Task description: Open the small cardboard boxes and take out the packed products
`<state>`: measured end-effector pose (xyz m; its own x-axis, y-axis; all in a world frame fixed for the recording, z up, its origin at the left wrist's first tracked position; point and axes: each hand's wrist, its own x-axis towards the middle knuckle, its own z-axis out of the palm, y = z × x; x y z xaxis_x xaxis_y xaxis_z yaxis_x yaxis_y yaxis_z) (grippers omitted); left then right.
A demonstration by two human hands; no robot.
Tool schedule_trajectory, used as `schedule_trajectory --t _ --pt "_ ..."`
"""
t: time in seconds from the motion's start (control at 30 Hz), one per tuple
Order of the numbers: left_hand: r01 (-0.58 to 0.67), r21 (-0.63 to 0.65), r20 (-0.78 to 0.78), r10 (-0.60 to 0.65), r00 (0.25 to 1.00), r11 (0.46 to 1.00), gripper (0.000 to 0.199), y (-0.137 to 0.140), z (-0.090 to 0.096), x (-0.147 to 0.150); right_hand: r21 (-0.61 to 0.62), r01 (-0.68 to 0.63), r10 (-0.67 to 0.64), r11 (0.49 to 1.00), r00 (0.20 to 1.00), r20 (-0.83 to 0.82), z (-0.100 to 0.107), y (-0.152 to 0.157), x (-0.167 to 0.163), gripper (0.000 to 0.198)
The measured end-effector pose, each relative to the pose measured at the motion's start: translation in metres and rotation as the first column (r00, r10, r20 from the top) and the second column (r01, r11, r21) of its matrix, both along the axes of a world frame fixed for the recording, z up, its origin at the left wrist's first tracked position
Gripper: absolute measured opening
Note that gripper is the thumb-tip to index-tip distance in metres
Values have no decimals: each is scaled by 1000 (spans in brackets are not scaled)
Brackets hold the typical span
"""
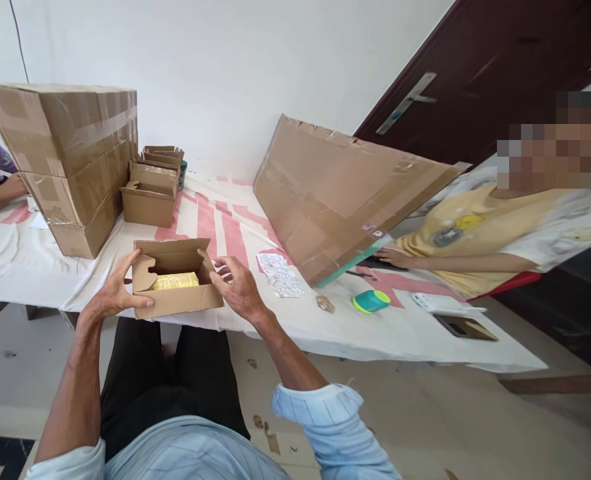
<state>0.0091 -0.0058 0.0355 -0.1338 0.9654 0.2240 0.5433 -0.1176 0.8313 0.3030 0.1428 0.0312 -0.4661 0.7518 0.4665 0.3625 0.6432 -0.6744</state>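
Observation:
A small open cardboard box (178, 309) is held at the table's front edge, over my lap. Inside it lies a yellow printed packet (176, 281); its lower part is hidden by the front wall. My left hand (118, 290) grips the box's left end, thumb along the front wall and fingers up at the back corner. At the other end, my right hand (238, 287) has its fingers bent against the right side and its small flap. The back wall stands upright, and a notched flap (144, 271) shows at the left.
Tall taped cartons (82, 153) stand left; behind them are several small open boxes (148, 205). A large cardboard sheet (335, 193) leans on the table before a co-worker (475, 233). Printed paper (280, 275), a tape roll (324, 304) and a teal-yellow container (371, 301) lie right.

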Motion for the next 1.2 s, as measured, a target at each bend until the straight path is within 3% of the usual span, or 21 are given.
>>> schedule_trajectory --t 0.13,0.27,0.37,0.47,0.67,0.8,0.97,1.2 --pt "0 4 4 0 1000 1000 123 0 0 0 50 82 -81 995 996 -21 -3 4 7 33" --pt "2 31 -5 -2 1000 1000 123 0 -2 0 278 125 -153 952 985 82 0 10 10 42" --pt "9 34 2 -9 1000 999 125 0 -4 0 427 30 -140 904 964 227 4 15 9 35" --pt "11 21 -5 -11 1000 1000 126 0 -4 0 470 -103 -77 877 934 350 11 20 6 33" --pt "8 20 -16 -8 1000 1000 129 0 -2 1 329 -295 108 897 869 484 19 27 -9 34" --pt "6 30 -14 -6 1000 1000 129 0 -5 1 182 -388 281 903 856 433 18 22 -34 29" --pt "16 45 -16 -15 1000 999 127 0 -8 -1 56 -578 537 814 786 307 23 -1 -76 25" --pt "1 49 47 -3 999 999 131 2 -14 4 10 -659 651 752 745 147 42 -29 -107 49"
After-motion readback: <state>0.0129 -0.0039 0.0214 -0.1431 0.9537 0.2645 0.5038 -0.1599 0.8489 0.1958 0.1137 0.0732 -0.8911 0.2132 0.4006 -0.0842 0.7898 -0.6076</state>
